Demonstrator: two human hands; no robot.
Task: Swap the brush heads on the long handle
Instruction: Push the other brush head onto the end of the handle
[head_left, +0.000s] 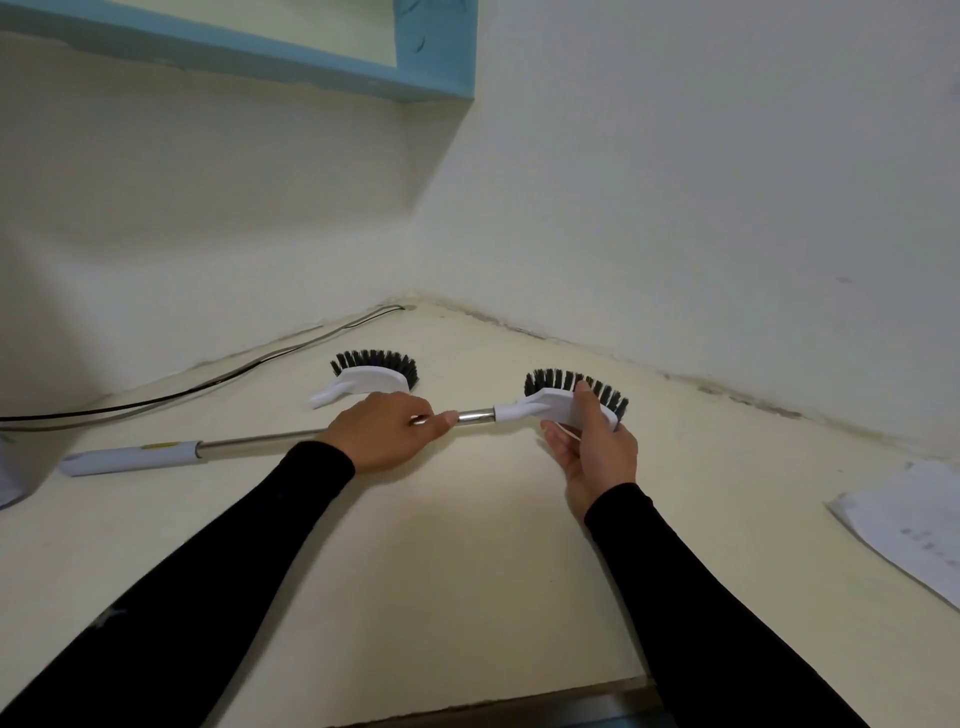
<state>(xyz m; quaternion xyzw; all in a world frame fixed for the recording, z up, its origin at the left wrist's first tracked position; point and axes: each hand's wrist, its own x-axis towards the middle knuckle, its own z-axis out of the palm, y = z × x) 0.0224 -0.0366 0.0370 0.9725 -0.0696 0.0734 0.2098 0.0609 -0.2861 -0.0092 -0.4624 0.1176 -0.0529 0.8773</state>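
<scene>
- While the long handle (249, 447) lies across the pale table (441, 545), running from its white grip at the far left to the brush end on the right, both hands are on it.
- The left hand (384, 434) is curled round the metal tube near its right end, knuckles up, thumb tip lying along the tube toward the brush.
- Just right of that thumb, a short bare stretch of shiny tube enters the white socket of the mounted brush head (566, 402).
- The right hand (597, 447) grips this mounted brush head from below and behind, fingers wrapped over the white back, one fingertip reaching the black bristles, which point away from the person toward the wall.
- A second brush head (371, 376), of the same white back and black bristles, lies loose on the table just beyond the left hand, with its empty socket stub pointing left and toward the person; whether it touches the handle cannot be told.
- Both arms wear black sleeves (208, 597).
- A dark cable (208, 382) runs along the foot of the left wall into the corner.
- Printed sheets of paper (914, 525) lie at the right edge of the table, well apart from the brushes.
- A blue-framed shelf (337, 67) hangs on the wall above.
</scene>
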